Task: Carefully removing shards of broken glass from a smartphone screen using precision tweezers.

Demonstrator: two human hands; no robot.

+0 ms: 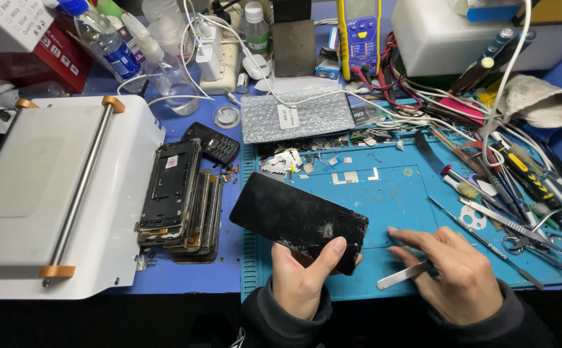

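The left hand (301,278) gripped a black phone with a cracked screen (299,221), held tilted just above the blue repair mat (390,193) on the worktop. The right hand (459,274) pinched metal tweezers (402,275) low over the mat, beside the phone. A stack of dismantled phones (181,200) lay to the left, next to a white machine (49,200).

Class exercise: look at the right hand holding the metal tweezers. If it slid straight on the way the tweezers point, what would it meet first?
The tweezers in the right hand point left, toward the left hand holding the cracked phone. Probably the left thumb or the phone's lower corner comes first, though depth is unclear; only bare blue mat lies between.
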